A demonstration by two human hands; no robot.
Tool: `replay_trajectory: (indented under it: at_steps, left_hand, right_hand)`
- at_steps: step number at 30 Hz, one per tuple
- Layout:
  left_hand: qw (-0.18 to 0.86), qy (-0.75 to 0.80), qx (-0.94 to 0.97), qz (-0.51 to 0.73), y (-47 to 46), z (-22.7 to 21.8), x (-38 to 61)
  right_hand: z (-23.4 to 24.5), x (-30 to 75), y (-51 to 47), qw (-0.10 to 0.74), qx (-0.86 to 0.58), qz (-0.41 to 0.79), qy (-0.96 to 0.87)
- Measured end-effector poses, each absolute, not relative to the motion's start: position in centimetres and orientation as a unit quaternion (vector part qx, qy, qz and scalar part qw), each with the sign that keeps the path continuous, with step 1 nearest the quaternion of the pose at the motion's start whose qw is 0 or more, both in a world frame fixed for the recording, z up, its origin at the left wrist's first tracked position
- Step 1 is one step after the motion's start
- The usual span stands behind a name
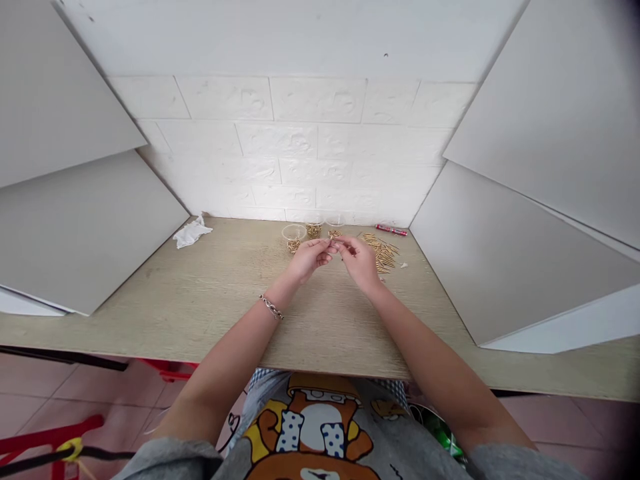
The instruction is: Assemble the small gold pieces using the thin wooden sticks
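My left hand (311, 257) and my right hand (358, 260) meet fingertip to fingertip above the far part of the wooden table (210, 300). Both are pinched on a tiny gold-coloured piece (335, 245) between them, too small to name. Just behind the hands stand three small clear plastic cups (294, 235) with gold bits inside. A loose pile of thin gold pins (383, 252) lies right of my right hand. A bracelet (271, 307) circles my left wrist.
A crumpled white tissue (191, 233) lies at the back left. A small red object (391, 230) rests against the white brick wall at the back right. Grey side panels (85, 233) close in the table on both sides.
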State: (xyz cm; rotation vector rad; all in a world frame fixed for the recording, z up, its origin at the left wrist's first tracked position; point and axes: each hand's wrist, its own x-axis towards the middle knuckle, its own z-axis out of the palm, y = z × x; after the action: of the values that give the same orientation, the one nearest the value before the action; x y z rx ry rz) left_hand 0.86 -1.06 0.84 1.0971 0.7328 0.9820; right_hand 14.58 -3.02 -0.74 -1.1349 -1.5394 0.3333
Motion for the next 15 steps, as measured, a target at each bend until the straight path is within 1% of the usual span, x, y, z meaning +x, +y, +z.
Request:
replay_trajectory:
  at_steps: [3,7,11,15]
  left_hand:
    - [0.737,0.316,0.406,0.439,-1.19,0.70,0.97]
    - [0.769,0.317,0.346,0.435,-1.30,0.62,1.10]
    - [0.794,0.325,0.316,0.405,-1.45,0.68,1.11]
    - [0.796,0.339,0.308,0.396,-1.57,0.71,1.14]
  right_hand:
    - [-0.68,14.52,-3.40,0.538,-0.466,0.039,-0.702]
    - [-0.96,14.40,-3.58,0.472,-0.474,-0.049,-0.742]
    - [-1.08,14.47,-3.55,0.441,-0.487,-0.112,-0.746]
    - [-0.88,14.69,-3.54,0.414,-0.494,-0.136,-0.753]
